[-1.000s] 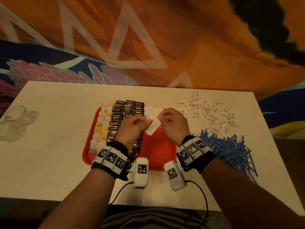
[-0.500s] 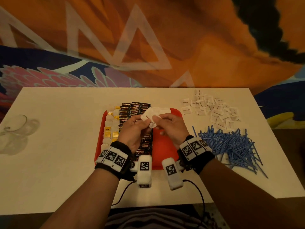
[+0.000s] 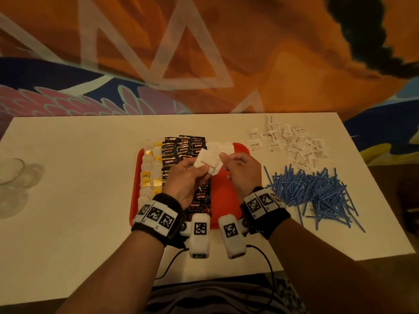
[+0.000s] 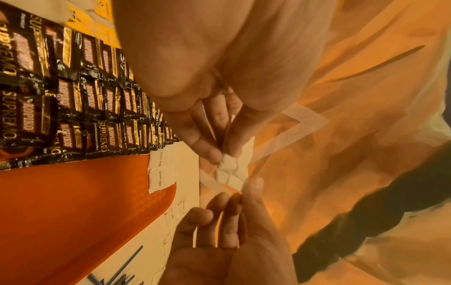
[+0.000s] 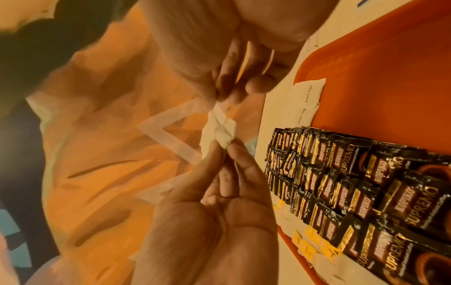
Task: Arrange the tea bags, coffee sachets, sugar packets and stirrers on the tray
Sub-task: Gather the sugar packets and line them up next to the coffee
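Both hands are up over the red tray (image 3: 229, 200), working the same small bunch of white sugar packets (image 3: 207, 164). Left hand (image 3: 184, 180) pinches the bunch between thumb and fingertips at its near-left edge; right hand (image 3: 241, 172) pinches the opposite corner with thumb and forefinger, other fingers loosely curled. The top packet reads "brown sugar". The bunch is held in the air above the tray's middle, clear of its floor; in the wrist views it looks fanned and creased, and I can't tell how many packets are in it. On the tray: tea bags (image 3: 150, 172) with yellow tags in columns along the left edge, black coffee sachets (image 3: 184, 146) in overlapping rows just right of them, and two sugar packets laid (image 3: 220, 146) side by side at the far rim, next to the sachets. The right half of the tray floor is bare red. Off the tray, on the white table (image 3: 79, 177): loose pile of sugar packets (image 3: 290, 142) at far right, heap of blue stirrers (image 3: 317, 193) nearer, right of the tray. A clear glass (image 3: 10, 172) sits at the table's left edge.
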